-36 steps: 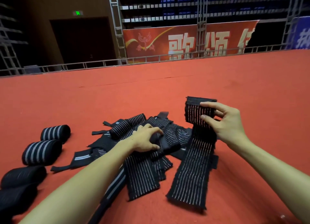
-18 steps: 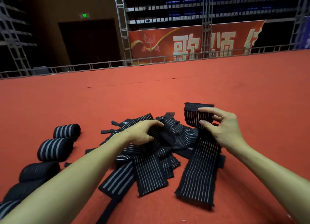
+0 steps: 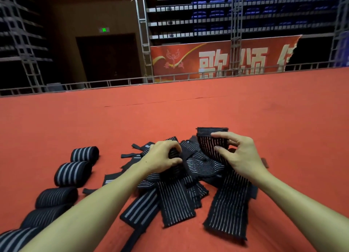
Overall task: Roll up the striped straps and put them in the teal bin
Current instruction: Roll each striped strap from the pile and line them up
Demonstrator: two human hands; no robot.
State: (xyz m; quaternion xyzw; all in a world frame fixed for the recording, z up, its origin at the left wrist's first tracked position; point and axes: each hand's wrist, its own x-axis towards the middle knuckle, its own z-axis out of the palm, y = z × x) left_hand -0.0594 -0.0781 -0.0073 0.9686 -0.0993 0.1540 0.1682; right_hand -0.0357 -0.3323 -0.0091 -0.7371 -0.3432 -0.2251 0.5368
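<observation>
On open red carpet (image 3: 188, 116), right hand (image 3: 239, 154) pinches a strap edge (image 3: 204, 143); left hand (image 3: 162, 157) grips the pile (image 3: 202, 166).

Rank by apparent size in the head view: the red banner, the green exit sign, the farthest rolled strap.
Largest: red banner.
Then farthest rolled strap, though it lies nearer the camera.
Smallest: green exit sign.

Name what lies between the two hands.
Head view: a heap of unrolled striped straps fills the gap between the left hand, gripping it, and the right hand, pinching a raised strap.
</observation>
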